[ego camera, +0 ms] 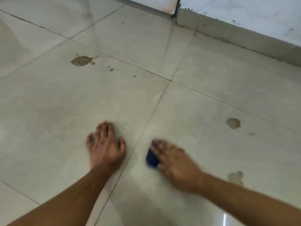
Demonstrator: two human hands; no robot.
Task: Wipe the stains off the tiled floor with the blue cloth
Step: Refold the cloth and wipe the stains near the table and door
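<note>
While your left hand [106, 144] lies flat with fingers spread on the floor [203, 70] to support you, your right hand [175, 162] presses the cloth [151, 159] under straight, blurred fingers, stains [81, 60] lying well beyond the fingertips.

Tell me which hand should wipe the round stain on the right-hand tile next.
Right. The right hand already presses the blue cloth on the same tile as that round stain. The left hand lies flat on the neighbouring tile, holding nothing.

Pale tiled floor [203, 98], brown stains [81, 60] on several tiles, blue cloth [152, 158] and both hands resting on it
</note>
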